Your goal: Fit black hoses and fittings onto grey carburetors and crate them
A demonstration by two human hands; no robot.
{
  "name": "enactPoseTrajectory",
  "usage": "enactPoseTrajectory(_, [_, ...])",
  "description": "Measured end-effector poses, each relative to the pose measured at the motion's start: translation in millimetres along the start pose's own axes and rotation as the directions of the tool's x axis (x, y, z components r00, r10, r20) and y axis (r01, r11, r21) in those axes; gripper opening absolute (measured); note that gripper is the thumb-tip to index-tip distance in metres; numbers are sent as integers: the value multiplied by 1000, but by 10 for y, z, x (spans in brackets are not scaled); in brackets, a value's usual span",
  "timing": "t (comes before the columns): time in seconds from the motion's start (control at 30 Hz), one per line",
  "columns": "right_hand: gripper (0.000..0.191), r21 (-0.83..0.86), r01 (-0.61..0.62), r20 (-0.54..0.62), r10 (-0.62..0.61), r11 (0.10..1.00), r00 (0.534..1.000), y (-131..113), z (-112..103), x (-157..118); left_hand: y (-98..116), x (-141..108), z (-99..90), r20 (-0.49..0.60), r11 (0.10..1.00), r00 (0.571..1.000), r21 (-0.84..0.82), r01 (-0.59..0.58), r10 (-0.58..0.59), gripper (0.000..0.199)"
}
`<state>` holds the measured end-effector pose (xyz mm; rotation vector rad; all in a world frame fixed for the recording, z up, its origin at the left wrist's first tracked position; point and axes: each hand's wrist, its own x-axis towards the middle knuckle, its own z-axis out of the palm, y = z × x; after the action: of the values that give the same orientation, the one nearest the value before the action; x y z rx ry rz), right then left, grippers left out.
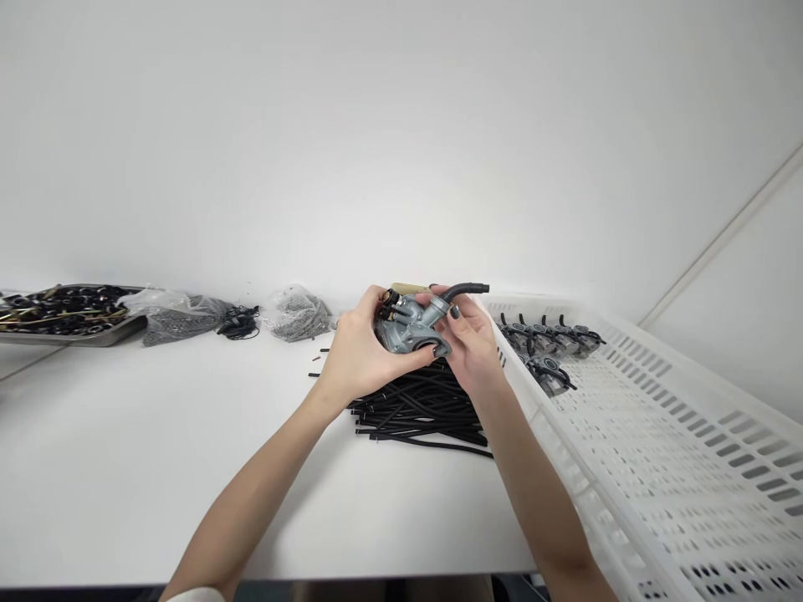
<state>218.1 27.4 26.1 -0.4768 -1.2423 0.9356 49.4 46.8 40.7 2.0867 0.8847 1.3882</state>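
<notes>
Held up above the table is a grey metal carburetor point(401, 331) with a bent black rubber boot point(465, 289) pointing right from its top. My left hand point(360, 351) is wrapped round its left side, the thumb along the lower edge near the round opening. On the other side, my right hand point(472, 347) closes on the carburetor close to the base of the boot, with some fingers hidden behind it. Below both hands lies a pile of thin black rubber hoses point(427, 410), partly covered by the hands.
To the right stands a white slotted plastic crate point(627, 468) with several carburetors point(549, 341) at its far end. Along the wall on the left are a metal tray point(119, 333) of small dark and brass parts, plastic bags point(296, 313) of small parts, and a black bundle point(239, 322).
</notes>
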Motion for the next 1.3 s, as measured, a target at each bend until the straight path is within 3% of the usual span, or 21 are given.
enactPoseTrajectory(0.2, [32, -7, 40, -9, -40, 999, 999, 39, 15, 16, -9, 14, 18, 9, 1000, 1000, -6, 26, -26, 51])
enactPoseTrajectory(0.4, [25, 43, 17, 50, -20, 999, 999, 77, -27, 13, -21, 12, 11, 11, 999, 999, 0, 34, -34, 52])
enactPoseTrajectory(0.67, [35, 24, -35, 59, 34, 999, 998, 95, -51, 43, -27, 24, -4, 21, 998, 998, 44, 54, -55, 54])
enactPoseTrajectory(1.3, [31, 96, -94, 157, 78, 991, 985, 90, -58, 11, -37, 9, -82, 101, 999, 994, -1, 52, -52, 53])
